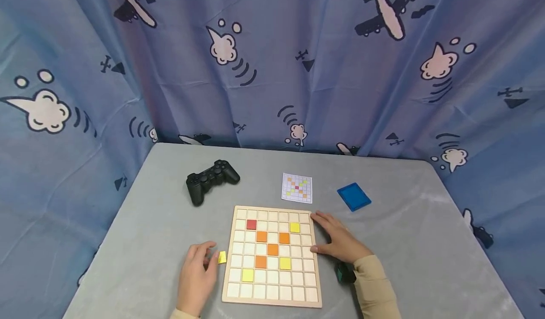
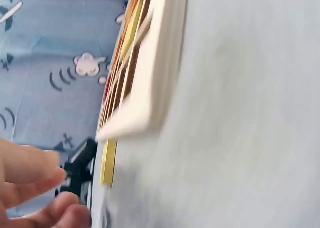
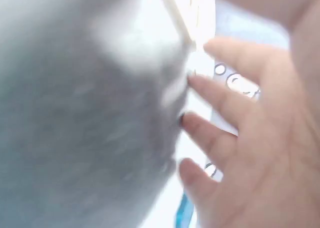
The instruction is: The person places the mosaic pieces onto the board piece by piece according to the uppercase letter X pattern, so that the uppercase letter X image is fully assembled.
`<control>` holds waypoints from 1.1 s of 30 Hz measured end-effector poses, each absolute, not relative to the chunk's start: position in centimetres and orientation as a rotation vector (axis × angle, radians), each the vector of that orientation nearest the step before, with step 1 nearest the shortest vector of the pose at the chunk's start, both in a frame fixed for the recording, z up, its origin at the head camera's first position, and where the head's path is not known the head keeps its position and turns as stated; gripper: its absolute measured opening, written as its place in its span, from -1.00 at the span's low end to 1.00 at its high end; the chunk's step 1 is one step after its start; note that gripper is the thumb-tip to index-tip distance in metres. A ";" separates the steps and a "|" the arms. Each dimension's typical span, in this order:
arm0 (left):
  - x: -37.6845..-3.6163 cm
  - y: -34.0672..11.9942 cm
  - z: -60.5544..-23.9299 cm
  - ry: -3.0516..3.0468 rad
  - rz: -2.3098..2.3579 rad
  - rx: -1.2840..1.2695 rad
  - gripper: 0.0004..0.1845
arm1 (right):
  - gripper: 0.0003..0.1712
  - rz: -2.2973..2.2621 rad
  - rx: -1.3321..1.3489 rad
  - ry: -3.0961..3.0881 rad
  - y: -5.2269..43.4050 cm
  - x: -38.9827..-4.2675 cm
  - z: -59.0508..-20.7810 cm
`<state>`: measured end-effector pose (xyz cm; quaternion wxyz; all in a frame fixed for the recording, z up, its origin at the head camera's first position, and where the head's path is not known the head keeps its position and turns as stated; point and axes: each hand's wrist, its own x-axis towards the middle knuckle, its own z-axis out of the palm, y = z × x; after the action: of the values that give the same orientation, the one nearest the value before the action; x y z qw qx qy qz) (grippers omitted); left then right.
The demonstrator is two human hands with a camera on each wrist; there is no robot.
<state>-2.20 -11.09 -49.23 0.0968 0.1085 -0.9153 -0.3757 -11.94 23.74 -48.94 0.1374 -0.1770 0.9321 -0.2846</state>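
Observation:
A wooden grid board [image 1: 272, 290] lies on the grey table [image 1: 426, 243], holding one red, several orange and three yellow tiles among blank ones. A loose yellow tile [image 1: 222, 257] lies just off the board's left edge. My left hand [image 1: 204, 262] rests beside it with its fingers loosely curled. In the left wrist view the fingertips [image 2: 30, 170] stand a little apart from the yellow tile [image 2: 107, 163] next to the board [image 2: 150, 77]. My right hand [image 1: 328, 236] lies flat, fingers spread, against the board's right edge. The right wrist view shows those spread fingers [image 3: 210, 97], blurred.
A black game controller [image 1: 211, 179] sits behind the board on the left. A small pattern card [image 1: 296, 187] and a blue flat piece [image 1: 354, 196] lie behind it on the right. A blue curtain [image 1: 272, 73] printed with planes closes off the table's back and sides.

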 end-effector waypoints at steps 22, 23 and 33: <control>-2.8 -12.5 -50.2 -2.798 -1.130 0.317 -0.81 | 0.08 -0.770 -0.603 2.704 23.2 -13.6 -49.5; -2.8 -12.4 -50.1 -2.779 -1.141 0.326 -0.82 | 0.08 -0.764 -0.595 2.713 23.1 -13.6 -49.5; -3.5 -9.2 -48.1 -2.454 -1.937 0.299 -0.75 | 0.08 -0.791 -0.594 2.674 23.2 -14.2 -50.2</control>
<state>-3.45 -9.22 -48.14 0.0003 0.0951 -0.7814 -0.6167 -14.24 23.19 -50.17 0.1445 -0.2063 0.9280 -0.2746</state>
